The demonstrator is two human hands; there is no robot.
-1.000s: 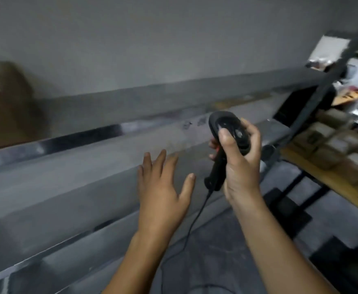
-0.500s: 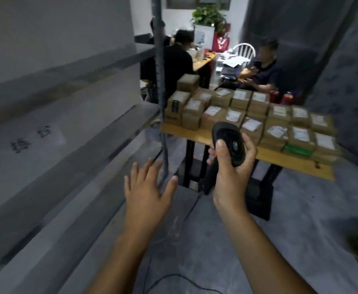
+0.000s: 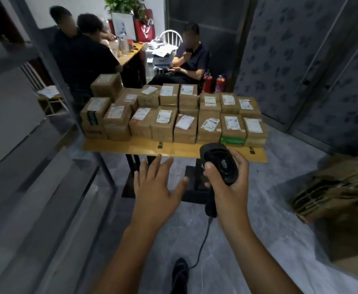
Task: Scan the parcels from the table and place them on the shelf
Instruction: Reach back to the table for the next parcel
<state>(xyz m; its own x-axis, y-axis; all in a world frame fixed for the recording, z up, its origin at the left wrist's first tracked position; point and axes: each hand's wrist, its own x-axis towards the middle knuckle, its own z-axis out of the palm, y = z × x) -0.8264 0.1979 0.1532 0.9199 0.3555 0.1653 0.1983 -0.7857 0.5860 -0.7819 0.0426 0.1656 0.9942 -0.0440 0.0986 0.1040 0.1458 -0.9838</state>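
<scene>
Several brown cardboard parcels (image 3: 184, 126) with white labels stand packed in rows on a yellow-topped table (image 3: 131, 148) straight ahead. My right hand (image 3: 231, 183) grips a black corded barcode scanner (image 3: 220, 164), held upright just in front of the table's near edge. To its left, my left hand (image 3: 154, 187) is held out empty with fingers spread, short of the table. The grey metal shelf (image 3: 25, 166) runs along the left side.
Three people sit and stand around a desk behind the table. Two red fire extinguishers (image 3: 213, 83) stand by the back wall. Stacked flattened cardboard (image 3: 341, 187) sits at the right. The scanner's cable (image 3: 203, 242) trails to the grey floor near my shoe (image 3: 180, 274).
My view has swung from the shelf on the left round to the parcel table, which is now nearer and centred. Both hands keep their poses; the right still holds the scanner.
</scene>
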